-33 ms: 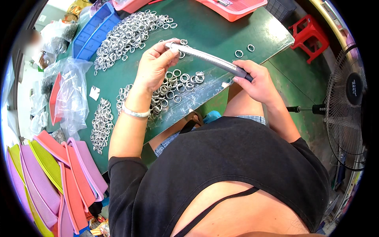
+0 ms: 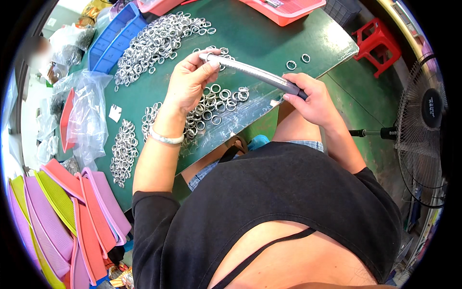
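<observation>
A grey tapered ring mandrel point(image 2: 255, 71) with graduation marks slants across in front of me above the table. My right hand point(image 2: 312, 98) is closed around its dark handle at the lower right end. At the thin upper left end, my left hand point(image 2: 192, 79) pinches the mandrel between thumb and fingers. Whether a ring is also in those fingers cannot be made out. Several metal rings point(image 2: 224, 51) lie just behind the left fingertips. Below the mandrel a cluster of rings point(image 2: 211, 102) is spread on the green table point(image 2: 269, 43), partly hidden by my left wrist.
A large ring pile point(image 2: 159, 41) lies at the far left beside a blue basket point(image 2: 113, 36); a smaller pile point(image 2: 124, 154) lies nearer. Two loose rings point(image 2: 291, 65) are at right. Coloured trays point(image 2: 96, 207), a red stool point(image 2: 378, 45) and a fan point(image 2: 426, 111) stand around the table.
My left thumb and fingers have shifted very slightly at the mandrel's thin end. My right hand and the rings on the table look the same.
</observation>
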Demonstrator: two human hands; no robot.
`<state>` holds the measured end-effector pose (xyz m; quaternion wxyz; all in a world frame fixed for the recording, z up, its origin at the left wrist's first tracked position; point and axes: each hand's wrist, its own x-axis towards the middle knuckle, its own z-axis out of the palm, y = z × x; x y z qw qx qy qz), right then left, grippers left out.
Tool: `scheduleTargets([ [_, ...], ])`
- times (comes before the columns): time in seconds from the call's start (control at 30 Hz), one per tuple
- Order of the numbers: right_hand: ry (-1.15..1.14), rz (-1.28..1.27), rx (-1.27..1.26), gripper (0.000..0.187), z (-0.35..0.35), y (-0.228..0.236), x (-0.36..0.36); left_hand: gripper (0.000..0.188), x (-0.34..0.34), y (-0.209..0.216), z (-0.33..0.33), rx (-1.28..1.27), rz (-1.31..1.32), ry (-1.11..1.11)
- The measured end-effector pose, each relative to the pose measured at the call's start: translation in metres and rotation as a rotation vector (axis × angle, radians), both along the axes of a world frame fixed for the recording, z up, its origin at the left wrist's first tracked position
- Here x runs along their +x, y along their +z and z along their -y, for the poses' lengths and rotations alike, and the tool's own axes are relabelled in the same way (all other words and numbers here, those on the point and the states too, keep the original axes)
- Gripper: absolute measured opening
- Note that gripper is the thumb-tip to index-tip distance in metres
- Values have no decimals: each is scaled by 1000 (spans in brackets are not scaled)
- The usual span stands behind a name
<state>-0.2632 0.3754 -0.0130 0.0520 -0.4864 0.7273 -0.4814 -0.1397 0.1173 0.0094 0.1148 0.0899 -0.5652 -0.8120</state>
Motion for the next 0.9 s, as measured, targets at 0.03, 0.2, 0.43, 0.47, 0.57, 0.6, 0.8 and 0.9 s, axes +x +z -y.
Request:
scheduleTargets([
  [0.03,14,-18,-2,36,2,2,1,30,2,-1,0,-22,-5,-19],
  [0.2,32,-61,-9,36,3,4,1,32,9,8,-2,-107,6,-10],
  [0.43,37,-91,10,35,3,5,2,30,13,-3,-1,-78,-8,-4],
  [0.47,43,-95,9,35,4,5,2,30,13,-5,-6,-109,4,-3],
  [0.57,62,-97,-10,35,13,7,9,36,11,-9,-27,-25,11,-62],
  [0.6,56,-100,-8,36,13,8,9,35,11,-9,-27,-45,7,-37],
  [0.8,54,-142,17,37,11,10,9,33,15,-1,-35,-57,33,49],
  [0.9,60,-145,3,36,12,9,10,32,16,-5,-33,-21,20,43],
])
